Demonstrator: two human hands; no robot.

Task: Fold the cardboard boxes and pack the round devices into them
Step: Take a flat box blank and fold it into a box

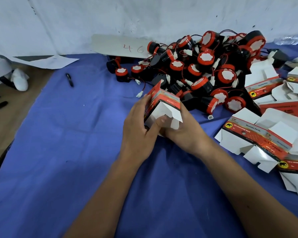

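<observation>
A small red, black and white cardboard box point(163, 103) is held up over the blue cloth between both hands, its white end flaps partly folded in. My left hand point(139, 127) grips its left side, and the thumb presses on a white flap. My right hand point(182, 129) grips the right side and underside. Behind the box lies a heap of round red-and-black devices point(205, 66) with white caps and thin wires. Several flat, unfolded boxes point(258, 136) lie scattered on the right.
A blue cloth point(76, 152) covers the work surface. A black pen point(70, 80) lies on it at the left. A white card marked "46" point(120, 46) leans at the back. White objects point(19, 79) and a brown surface point(10, 114) sit at far left.
</observation>
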